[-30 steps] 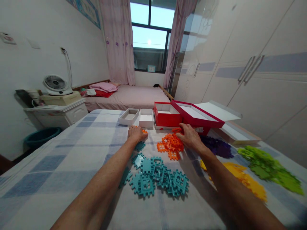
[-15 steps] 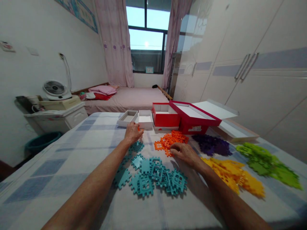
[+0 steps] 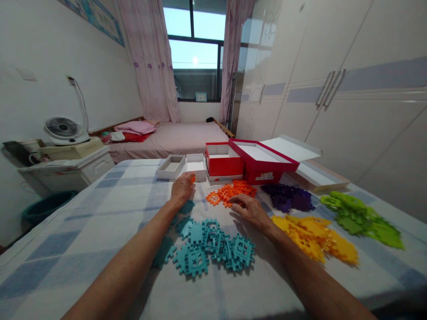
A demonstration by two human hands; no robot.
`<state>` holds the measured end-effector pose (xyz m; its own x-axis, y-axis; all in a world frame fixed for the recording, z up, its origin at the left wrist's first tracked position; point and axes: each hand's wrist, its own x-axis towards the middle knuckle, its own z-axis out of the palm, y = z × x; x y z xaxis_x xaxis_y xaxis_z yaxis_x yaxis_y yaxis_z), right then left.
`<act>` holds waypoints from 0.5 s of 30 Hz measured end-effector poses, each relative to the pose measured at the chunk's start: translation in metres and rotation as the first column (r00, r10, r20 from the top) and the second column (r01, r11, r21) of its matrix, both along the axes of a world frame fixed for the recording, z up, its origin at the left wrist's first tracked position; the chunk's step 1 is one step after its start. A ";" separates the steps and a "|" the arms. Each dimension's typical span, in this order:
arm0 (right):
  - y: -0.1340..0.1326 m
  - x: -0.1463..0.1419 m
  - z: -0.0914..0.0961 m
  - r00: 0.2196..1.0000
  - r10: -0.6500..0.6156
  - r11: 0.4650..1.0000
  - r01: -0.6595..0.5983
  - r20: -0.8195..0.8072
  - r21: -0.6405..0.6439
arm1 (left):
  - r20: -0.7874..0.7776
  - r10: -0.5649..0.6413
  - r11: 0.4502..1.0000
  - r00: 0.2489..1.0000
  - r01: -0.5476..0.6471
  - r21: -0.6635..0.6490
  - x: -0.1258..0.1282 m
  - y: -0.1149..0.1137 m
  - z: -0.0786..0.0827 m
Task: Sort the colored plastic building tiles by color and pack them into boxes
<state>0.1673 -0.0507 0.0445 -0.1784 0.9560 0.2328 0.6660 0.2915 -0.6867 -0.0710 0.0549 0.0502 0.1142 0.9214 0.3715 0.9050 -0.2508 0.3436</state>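
Note:
My left hand (image 3: pixel 183 189) is closed on a small orange interlocking plastic piece (image 3: pixel 192 179), mostly hidden by the fingers, just in front of the white box halves. At the near edge of the orange pile (image 3: pixel 237 190) is my right hand (image 3: pixel 250 211), fingers curved and thumb apart; nothing shows between them. Whether its fingertips touch the pile is hard to see. Nearer to me, between my forearms, lie teal notched pieces (image 3: pixel 196 253), some partly covered by my left arm. Yellow pieces (image 3: pixel 310 235) spread beside my right forearm.
Dark purple (image 3: pixel 288 198) and green pieces (image 3: pixel 363 220) lie to the right. Along the far edge stand a grey-white tray (image 3: pixel 171 166), a white tray (image 3: pixel 196 166), a red box (image 3: pixel 224 165), a larger crimson box (image 3: pixel 270 171) and an open pale box (image 3: pixel 322 178). A checked cloth (image 3: pixel 100 213) covers the surface.
The whole view has shifted a little, moving the scene left. My right fingers have drawn back slightly from the orange pieces. My left hand keeps its orange piece near the white trays.

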 end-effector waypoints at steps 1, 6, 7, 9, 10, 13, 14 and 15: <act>0.000 0.000 0.000 1.000 0.024 0.999 -0.024 -0.019 -0.023 | 0.025 -0.016 1.000 1.000 0.016 0.001 0.003 -0.001 0.003; -0.001 -0.003 -0.003 0.993 0.115 0.988 -0.117 -0.023 -0.101 | 0.161 -0.153 0.987 0.975 0.160 -0.032 0.039 -0.006 0.011; 0.000 -0.003 -0.004 0.995 0.103 0.992 -0.103 -0.016 -0.075 | 0.191 -0.189 0.979 0.963 0.199 -0.037 0.048 -0.005 0.012; 0.001 -0.003 -0.006 0.996 0.094 0.995 -0.094 -0.002 -0.017 | 0.246 -0.254 0.962 0.935 0.270 -0.033 0.063 -0.004 0.015; 0.001 -0.002 -0.008 0.996 0.094 0.996 -0.094 0.003 0.007 | 0.267 -0.277 0.955 0.923 0.295 -0.029 0.068 -0.003 0.016; 0.001 0.001 -0.012 1.000 0.030 0.998 -0.030 -0.006 0.059 | 0.294 -0.294 0.949 0.909 0.314 -0.021 0.061 -0.008 0.019; 0.001 0.002 -0.013 1.000 0.001 0.997 0.000 -0.007 0.071 | 0.289 -0.292 0.950 0.911 0.311 -0.021 0.051 -0.012 0.019; 0.000 0.002 -0.014 1.000 -0.022 0.997 0.022 -0.005 0.080 | 0.274 -0.292 0.951 0.916 0.310 -0.022 0.038 -0.016 0.017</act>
